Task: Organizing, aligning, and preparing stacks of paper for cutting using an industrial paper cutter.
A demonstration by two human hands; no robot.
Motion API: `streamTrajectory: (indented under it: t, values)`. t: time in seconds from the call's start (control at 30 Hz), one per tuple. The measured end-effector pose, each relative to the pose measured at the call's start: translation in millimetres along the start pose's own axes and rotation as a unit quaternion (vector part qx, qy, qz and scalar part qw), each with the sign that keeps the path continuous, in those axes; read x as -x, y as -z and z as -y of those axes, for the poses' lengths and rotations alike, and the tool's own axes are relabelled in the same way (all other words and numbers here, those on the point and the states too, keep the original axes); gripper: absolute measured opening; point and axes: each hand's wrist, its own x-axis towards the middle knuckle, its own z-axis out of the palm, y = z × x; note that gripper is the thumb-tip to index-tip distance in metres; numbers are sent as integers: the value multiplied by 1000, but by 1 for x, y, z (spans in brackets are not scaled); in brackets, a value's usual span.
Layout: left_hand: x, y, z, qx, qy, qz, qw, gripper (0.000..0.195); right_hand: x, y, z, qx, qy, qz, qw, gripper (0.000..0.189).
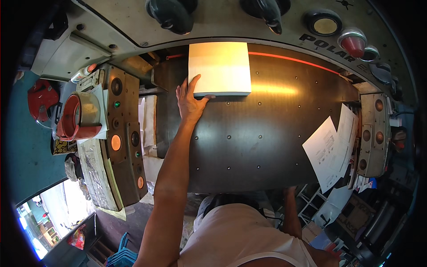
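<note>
A thick stack of white paper [218, 68] lies on the dark metal bed [245, 150] of a Polar paper cutter, its far end reaching the machine's front housing. My left hand [191, 100] touches the stack's near left corner. Its thumb lies along the front edge, the index finger rests on top near the left side, and the other fingers spread beside it. My right forearm [291, 217] hangs down at the bed's front edge, and the hand there is hidden. A red light line [293, 58] crosses the bed to the right of the stack.
Printed sheets [328, 150] lie at the bed's right edge. A button console [121, 140] stands at left, bearing a red and clear tape dispenser [78, 115] and a glue bottle [83, 73]. Another console [372, 133] stands right. Black knobs [173, 15] project from the housing above.
</note>
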Motion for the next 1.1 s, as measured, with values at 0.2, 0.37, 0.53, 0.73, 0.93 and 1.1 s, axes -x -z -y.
streamTrajectory:
  t: [0.2,0.37,0.53,0.73,0.93,1.1]
  values:
    - [0,0,3,4,4,12,1000,88,-7,7,-13,297,197,10,934,61]
    - [1,-2,3,3,-1,8,1000,88,4,1,7,37,-92,-20,995,61]
    - [1,2,1,13,22,26,999,87,28,-8,20,-48,-149,2,988,64]
    - [6,7,-4,-48,23,2,999,89,73,-15,40,113,-174,80,975,62]
    - [4,-4,0,45,-30,1,999,79,119,1,86,351,-91,72,929,54]
    - [3,-5,5,29,-67,5,997,84,136,8,121,399,140,46,905,40]
